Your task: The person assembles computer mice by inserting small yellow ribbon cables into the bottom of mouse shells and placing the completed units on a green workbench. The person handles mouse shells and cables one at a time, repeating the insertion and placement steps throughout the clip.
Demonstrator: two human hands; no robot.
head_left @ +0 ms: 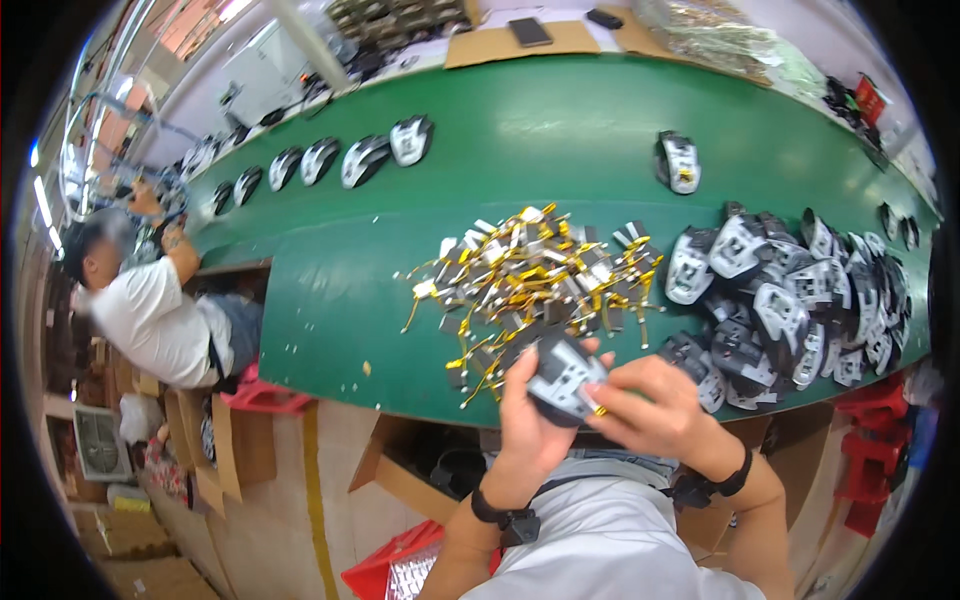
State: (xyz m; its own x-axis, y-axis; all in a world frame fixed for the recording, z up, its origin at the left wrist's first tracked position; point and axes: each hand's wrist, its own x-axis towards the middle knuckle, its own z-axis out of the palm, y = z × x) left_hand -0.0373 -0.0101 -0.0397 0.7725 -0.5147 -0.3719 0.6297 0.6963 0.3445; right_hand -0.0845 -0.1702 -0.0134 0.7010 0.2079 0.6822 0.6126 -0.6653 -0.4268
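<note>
My left hand (530,425) is wrapped round a black-and-white computer mouse shell (566,378), held tilted above the table's near edge. The fingertips of my right hand (655,405) pinch together at the shell's lower right side. A bit of yellow, like the taped leads on the table, shows at those fingertips; the rest is covered by the fingers. Just beyond my hands lies a loose pile of small flat grey batteries (535,270) with yellow-taped leads and white plugs. To the right is a heap of similar mouse shells (785,310).
Several mouse shells (320,160) stand in a row along the far left of the green table (330,320). Another shell (680,162) sits alone at the back right. A co-worker (160,310) sits at the left. Cardboard boxes (245,450) and red stools (868,465) stand below.
</note>
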